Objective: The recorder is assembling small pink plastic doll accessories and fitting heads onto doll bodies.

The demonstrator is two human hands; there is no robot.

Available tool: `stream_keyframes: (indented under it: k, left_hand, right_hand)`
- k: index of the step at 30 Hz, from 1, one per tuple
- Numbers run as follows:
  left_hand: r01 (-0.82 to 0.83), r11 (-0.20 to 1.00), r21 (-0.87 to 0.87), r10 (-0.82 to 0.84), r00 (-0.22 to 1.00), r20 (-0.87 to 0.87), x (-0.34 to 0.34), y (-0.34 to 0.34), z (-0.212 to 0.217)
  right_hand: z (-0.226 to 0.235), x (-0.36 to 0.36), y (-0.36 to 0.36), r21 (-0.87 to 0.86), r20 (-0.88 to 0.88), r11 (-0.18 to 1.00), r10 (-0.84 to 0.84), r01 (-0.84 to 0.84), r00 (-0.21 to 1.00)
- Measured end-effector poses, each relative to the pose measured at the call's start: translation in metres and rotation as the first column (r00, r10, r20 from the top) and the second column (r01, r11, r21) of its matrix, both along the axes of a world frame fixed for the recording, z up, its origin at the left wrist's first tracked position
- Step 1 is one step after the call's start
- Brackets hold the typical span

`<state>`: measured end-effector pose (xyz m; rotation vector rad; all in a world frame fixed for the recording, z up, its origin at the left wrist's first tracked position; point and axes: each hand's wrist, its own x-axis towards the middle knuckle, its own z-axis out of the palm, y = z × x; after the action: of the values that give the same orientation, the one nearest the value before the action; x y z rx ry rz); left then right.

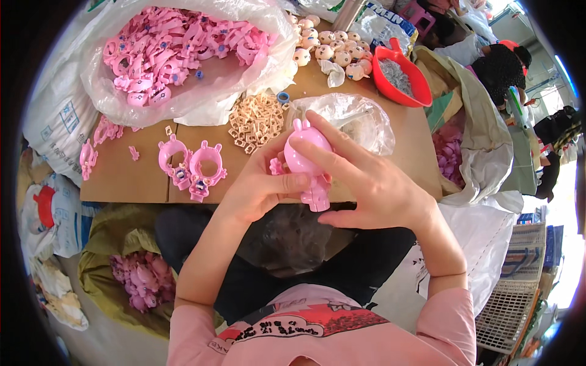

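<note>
A crowded workroom is surrounding a cardboard-topped worktop (125, 177), where a seated person in a pink shirt (378, 348) is handling a glossy pink figure (308, 155) at the near edge. The left grip (268, 180) is grasping the figure around its lower body, thumb lying across the front. The right grip (378, 183) is spreading loosely over the rounded head, fingers touching the surface, thumb standing apart from the feet (317, 206). The figure is sitting between the two grips, its feet pointing toward the person.

Judging by its shine, the piece is probably weighing little, its moulded shell likely feeling stiff and rather slippery across the smooth head. The narrowing just below the head is looking like the surest hold, with the other grip steadying the dome; the small ears (299, 124) are seeming the parts most at risk under a hard squeeze.

Beyond the left grip, beige parts (253, 119) are lying in a heap, while two pink ring-shaped pieces (194, 165) are resting to its left. Just beyond the right grip's fingers, a clear bag (375, 128) is spreading out; farther off, a red scoop (418, 99) is holding small grey bits (395, 79).
</note>
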<state>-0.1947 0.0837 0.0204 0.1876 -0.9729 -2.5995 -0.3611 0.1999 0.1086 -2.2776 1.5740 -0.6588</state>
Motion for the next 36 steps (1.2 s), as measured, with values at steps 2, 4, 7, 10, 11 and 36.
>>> stream_keyframes:
  k: [2,4,7,10,11,36]
  left_hand:
    - [0.046,0.998,0.038,-0.048,0.998,0.032,0.000,-0.004,-0.003]
    - [0.032,0.999,0.003,-0.032,0.997,0.065,-0.001,-0.005,-0.001]
    - [0.031,0.998,-0.059,-0.024,0.993,0.116,0.002,-0.008,0.005]
    - [0.046,0.997,-0.066,-0.035,0.987,0.155,0.004,-0.012,0.009]
    - [0.050,0.997,-0.054,-0.040,0.984,0.172,0.004,-0.013,0.010]
    - [0.071,0.997,-0.038,-0.070,0.997,0.023,0.000,-0.017,0.001]
  right_hand:
    - [0.001,0.004,-0.003,0.055,0.004,0.995,-0.077,0.077,0.997]
    - [0.001,0.003,-0.005,0.072,-0.009,0.994,-0.078,0.078,0.997]
    - [-0.001,0.001,-0.011,0.032,-0.024,0.999,-0.031,0.032,0.999]
    - [0.002,0.001,-0.017,0.012,-0.028,1.000,0.016,-0.015,0.999]
    - [0.004,0.002,-0.019,0.040,-0.031,0.999,0.012,-0.011,0.999]
    - [0.022,-0.008,-0.027,0.167,0.034,0.985,0.035,-0.040,0.999]
